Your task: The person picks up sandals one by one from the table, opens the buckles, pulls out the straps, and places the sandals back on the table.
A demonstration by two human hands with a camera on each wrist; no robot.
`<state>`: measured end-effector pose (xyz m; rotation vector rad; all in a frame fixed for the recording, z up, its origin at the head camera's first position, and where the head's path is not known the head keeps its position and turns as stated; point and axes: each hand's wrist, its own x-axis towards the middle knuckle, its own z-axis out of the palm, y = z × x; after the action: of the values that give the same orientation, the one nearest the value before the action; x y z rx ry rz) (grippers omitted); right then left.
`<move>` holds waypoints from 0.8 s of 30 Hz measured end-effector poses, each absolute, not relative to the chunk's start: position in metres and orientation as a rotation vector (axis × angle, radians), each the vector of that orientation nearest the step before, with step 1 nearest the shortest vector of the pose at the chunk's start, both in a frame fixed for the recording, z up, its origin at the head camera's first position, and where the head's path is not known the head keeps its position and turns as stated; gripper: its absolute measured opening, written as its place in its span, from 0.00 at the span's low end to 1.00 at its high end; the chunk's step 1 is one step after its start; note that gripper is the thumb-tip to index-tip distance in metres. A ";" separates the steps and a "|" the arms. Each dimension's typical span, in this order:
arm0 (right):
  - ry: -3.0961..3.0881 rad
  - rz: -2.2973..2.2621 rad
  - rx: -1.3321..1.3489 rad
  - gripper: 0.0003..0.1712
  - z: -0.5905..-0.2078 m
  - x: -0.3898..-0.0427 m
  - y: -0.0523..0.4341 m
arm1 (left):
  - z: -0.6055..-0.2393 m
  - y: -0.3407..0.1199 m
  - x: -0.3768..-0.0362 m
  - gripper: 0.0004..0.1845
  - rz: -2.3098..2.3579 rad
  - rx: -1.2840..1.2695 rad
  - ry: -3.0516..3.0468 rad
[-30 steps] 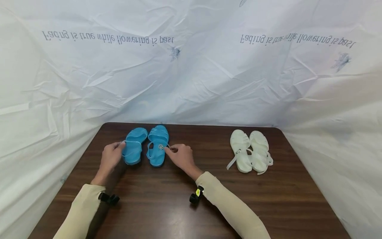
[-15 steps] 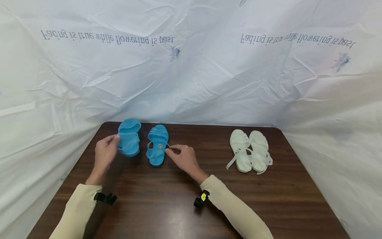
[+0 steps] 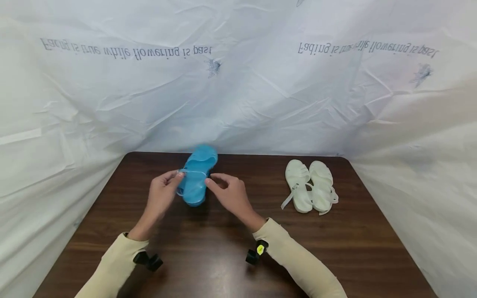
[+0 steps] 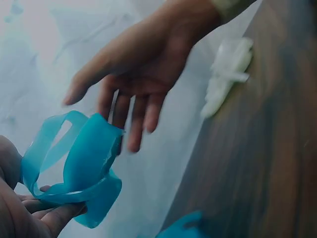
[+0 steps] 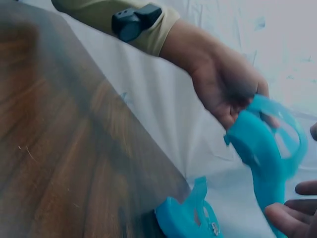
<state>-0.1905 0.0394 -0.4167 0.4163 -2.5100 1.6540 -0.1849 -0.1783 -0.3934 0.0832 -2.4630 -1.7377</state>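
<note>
In the head view my left hand [image 3: 162, 193] pinches a blue sandal [image 3: 194, 188] by the strap on its left side and holds it off the table. The right wrist view shows my left hand's fingers curled at this strap. A second blue sandal [image 5: 178, 218], with a small buckle, lies on the table below; in the head view the raised one mostly hides it. My right hand [image 3: 232, 195] is by the raised sandal's right edge. Seen from the left wrist, the right hand [image 4: 141, 64] has its fingers spread and grips nothing.
Two white sandals with loose straps, one left [image 3: 299, 188] and one right [image 3: 321, 188], lie side by side at the table's right. White printed sheeting [image 3: 238, 103] hangs behind the dark wooden table [image 3: 223, 256]. Black wrist cameras sit on both sleeves.
The left hand has lifted its blue sandal and carried it right, over the other blue sandal. The right hand has let go of the lower sandal's strap and its fingers have parted.
</note>
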 end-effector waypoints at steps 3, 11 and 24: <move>-2.548 1.627 0.385 0.32 -0.413 -0.184 0.047 | -0.401 -0.163 -0.181 0.26 -1.791 0.018 -2.465; -2.589 1.609 0.350 0.31 -0.419 -0.168 0.069 | -0.427 -0.136 -0.167 0.24 -1.848 -0.061 -2.417; -2.685 1.575 0.298 0.31 -0.444 -0.132 0.104 | -0.457 -0.103 -0.135 0.22 -1.925 -0.136 -2.518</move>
<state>-0.1322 0.1042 -0.4442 0.2984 -2.6853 1.5750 -0.1348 -0.1028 -0.4566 -0.1358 -2.5177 -1.9250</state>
